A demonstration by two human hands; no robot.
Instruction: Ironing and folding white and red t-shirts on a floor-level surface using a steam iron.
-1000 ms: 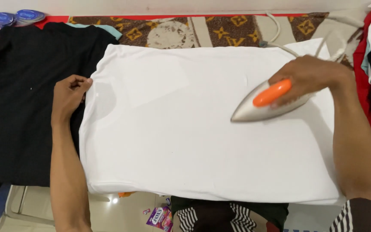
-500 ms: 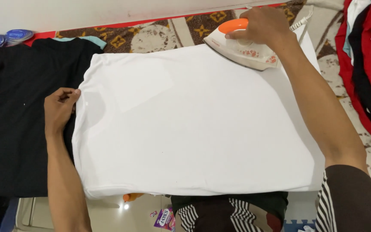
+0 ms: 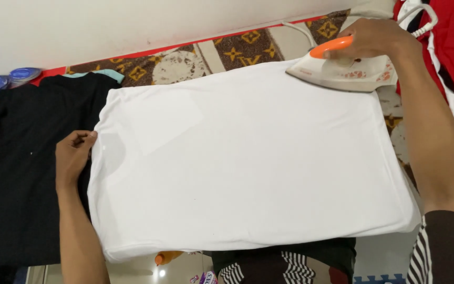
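My right hand [image 3: 374,38] grips the orange handle of the white iron [image 3: 342,71], sitting at the far right corner of the white T-shirt [image 3: 248,163]. The shirt lies flat, smooth and folded on the desk. My left hand [image 3: 73,156] pinches its left edge, beside the black garment [image 3: 22,168].

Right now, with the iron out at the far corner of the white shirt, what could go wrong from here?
The iron in the right hand sits partly off the white shirt, over the patterned cloth; resting there, it might scorch that cloth. Its white cord trails close behind and could snag or touch the hot plate. The left hand pinches only the shirt's edge, so a pull back across might wrinkle the fabric.
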